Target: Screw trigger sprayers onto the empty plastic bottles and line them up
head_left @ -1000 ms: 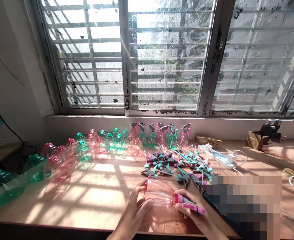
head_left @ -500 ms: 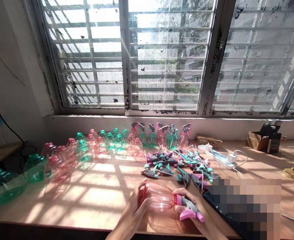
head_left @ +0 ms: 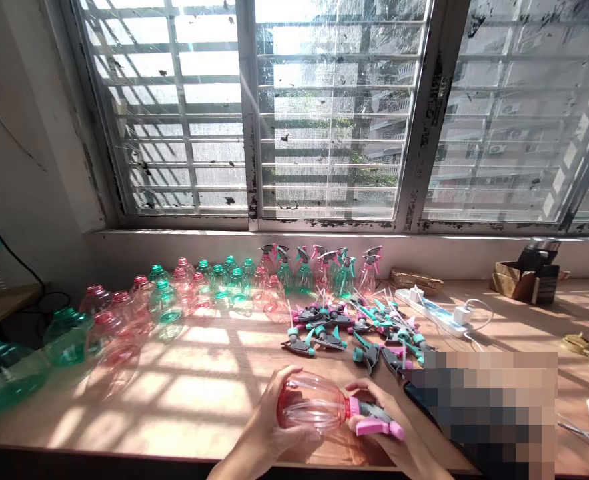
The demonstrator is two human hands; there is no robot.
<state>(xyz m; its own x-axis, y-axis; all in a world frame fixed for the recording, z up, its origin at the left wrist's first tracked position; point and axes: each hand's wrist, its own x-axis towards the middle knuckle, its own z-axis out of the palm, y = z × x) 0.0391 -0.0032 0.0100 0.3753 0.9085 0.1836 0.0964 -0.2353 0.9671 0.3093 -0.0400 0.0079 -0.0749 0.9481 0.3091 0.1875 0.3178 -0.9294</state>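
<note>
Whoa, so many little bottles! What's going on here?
A person holds a pink bottle sideways above the near edge of the table. The left hand wraps its body and the right hand grips the pink spray head at its neck. Behind lies a pile of loose spray heads. Bottles with sprayers stand under the window, with open pink and green bottles to their left.

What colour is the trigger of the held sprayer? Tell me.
The trigger is pink; the head view shows it.
</note>
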